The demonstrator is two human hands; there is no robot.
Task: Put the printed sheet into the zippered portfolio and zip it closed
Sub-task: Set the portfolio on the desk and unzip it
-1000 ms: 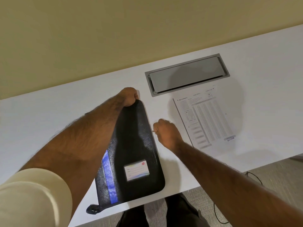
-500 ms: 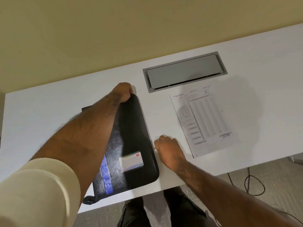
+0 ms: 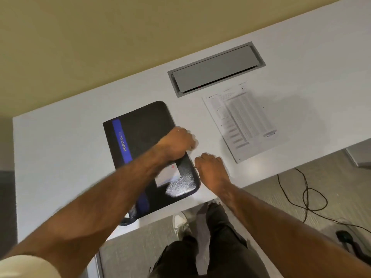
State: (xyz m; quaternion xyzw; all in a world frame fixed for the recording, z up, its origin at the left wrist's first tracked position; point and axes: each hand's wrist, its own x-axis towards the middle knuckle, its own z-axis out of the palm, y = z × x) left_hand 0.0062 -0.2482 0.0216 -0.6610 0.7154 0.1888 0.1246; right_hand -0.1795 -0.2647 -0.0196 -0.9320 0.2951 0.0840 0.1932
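The black zippered portfolio [image 3: 140, 127], with a blue stripe and a white card on its cover, lies flat on the white desk [image 3: 60, 157]. My left hand [image 3: 176, 143] rests on its right edge with the fingers curled over the side; it is motion-blurred. My right hand [image 3: 210, 169] sits just right of the portfolio near its front right corner, pinching a small metal zipper pull [image 3: 194, 167]. The printed sheet [image 3: 241, 125] lies flat on the desk to the right, apart from both hands and outside the portfolio.
A grey cable hatch [image 3: 216, 69] is set into the desk behind the sheet. The desk's front edge runs just below the portfolio, whose near corner overhangs it. Black cables [image 3: 305, 195] lie on the floor at the right. My legs are under the desk.
My left hand left the portfolio's far corner and came down to its right edge. My right hand moved along that edge toward the near corner with the zipper pull.
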